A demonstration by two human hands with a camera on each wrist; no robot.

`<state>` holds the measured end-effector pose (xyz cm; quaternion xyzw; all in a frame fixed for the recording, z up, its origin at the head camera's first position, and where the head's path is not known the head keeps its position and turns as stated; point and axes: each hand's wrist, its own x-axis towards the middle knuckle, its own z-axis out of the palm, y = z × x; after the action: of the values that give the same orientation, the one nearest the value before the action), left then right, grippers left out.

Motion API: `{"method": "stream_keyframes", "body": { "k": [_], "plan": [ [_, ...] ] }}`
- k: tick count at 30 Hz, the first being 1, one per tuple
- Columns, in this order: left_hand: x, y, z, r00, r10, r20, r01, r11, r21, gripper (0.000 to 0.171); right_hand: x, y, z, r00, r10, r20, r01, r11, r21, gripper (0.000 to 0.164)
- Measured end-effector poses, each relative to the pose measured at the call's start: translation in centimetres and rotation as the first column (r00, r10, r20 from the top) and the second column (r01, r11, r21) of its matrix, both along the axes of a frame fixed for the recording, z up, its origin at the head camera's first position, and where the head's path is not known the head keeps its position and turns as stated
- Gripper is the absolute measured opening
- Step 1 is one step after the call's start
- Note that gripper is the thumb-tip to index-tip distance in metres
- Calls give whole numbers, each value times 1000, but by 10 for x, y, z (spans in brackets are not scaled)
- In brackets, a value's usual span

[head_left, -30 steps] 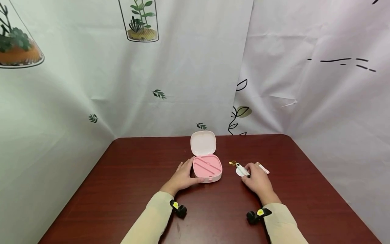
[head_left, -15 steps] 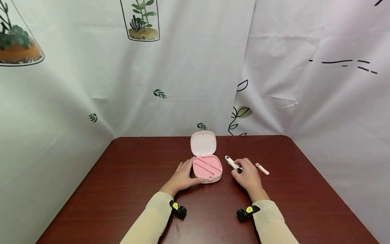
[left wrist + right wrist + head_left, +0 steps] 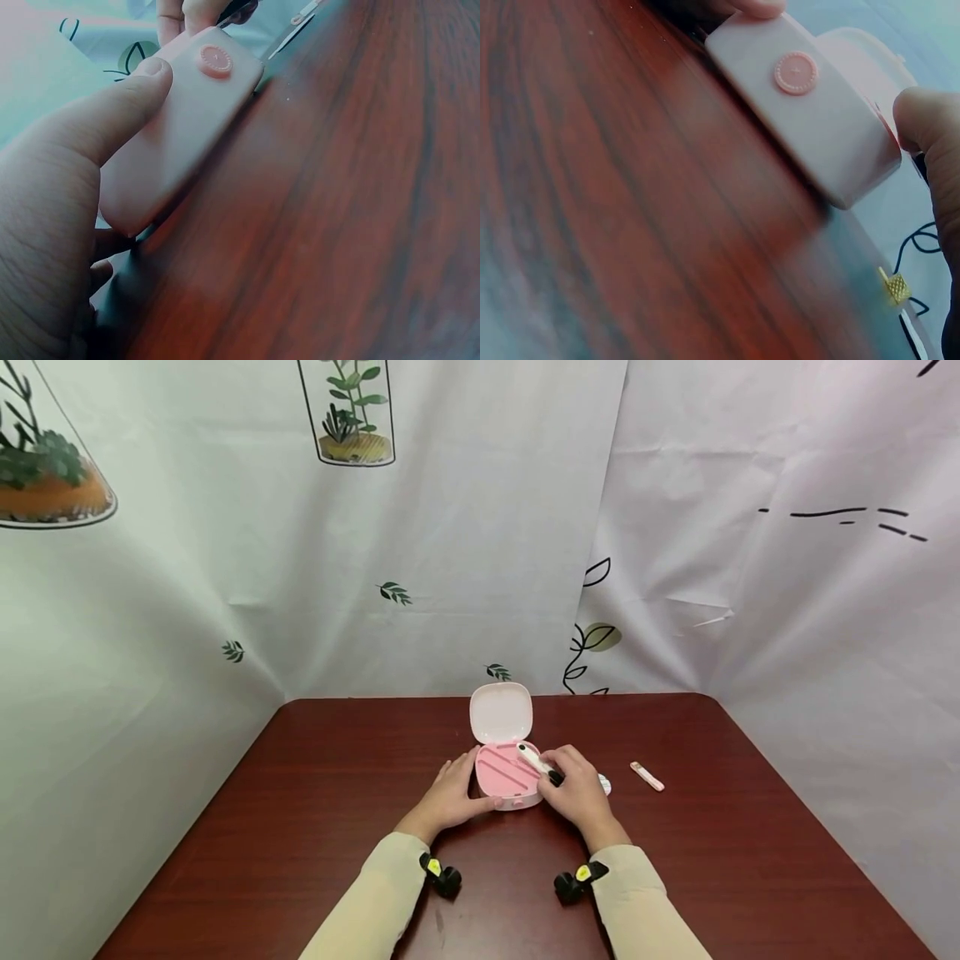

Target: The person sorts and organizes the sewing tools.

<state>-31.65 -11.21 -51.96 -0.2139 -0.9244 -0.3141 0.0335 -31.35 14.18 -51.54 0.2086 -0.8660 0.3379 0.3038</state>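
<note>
A pink-and-white case (image 3: 507,777) sits on the table with its white lid (image 3: 501,712) raised. Diagonal slots mark its pink insert. My left hand (image 3: 442,797) holds the case at its left side, thumb (image 3: 142,97) across the front near the round pink button (image 3: 215,60). Over the insert's right part, my right hand (image 3: 577,789) pinches a slim white stick-shaped tool (image 3: 531,757) with a black end (image 3: 555,777). The tool slants up and left toward the lid. In the right wrist view, my right thumb (image 3: 922,120) is right at the case's edge.
A white disc (image 3: 604,784) lies partly hidden behind my right hand. Farther right rests a small pale bar with pink marks (image 3: 647,777). A small gold textured piece (image 3: 897,288) shows in the right wrist view. Patterned white cloth (image 3: 480,527) hangs behind the table.
My right hand has moved left from over the white disc, bringing the white tool over the case. The disc's right part now shows beside it. My left hand has stayed on the case.
</note>
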Motion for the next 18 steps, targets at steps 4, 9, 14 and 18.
{"method": "stream_keyframes", "body": {
  "k": [4, 9, 14, 18],
  "plan": [
    [1, 0, 0, 1000, 4, 7, -4, 1000, -8, 105, 2, -5, 2, 1000, 24, 5, -24, 1000, 1, 27],
    [0, 1, 0, 1000, 1, 0, -1, 1000, -6, 105, 1, -16, 4, 998, 44, -36, -43, 999, 20, 21],
    [0, 0, 0, 1000, 1, 3, -1, 1000, -15, 104, -1, -24, 6, 996, 75, -38, -74, 996, 44, 19],
    [1, 1, 0, 1000, 4, 9, -4, 1000, -15, 104, -3, -27, 7, 995, 97, -35, -95, 993, 69, 16]
  ]
}}
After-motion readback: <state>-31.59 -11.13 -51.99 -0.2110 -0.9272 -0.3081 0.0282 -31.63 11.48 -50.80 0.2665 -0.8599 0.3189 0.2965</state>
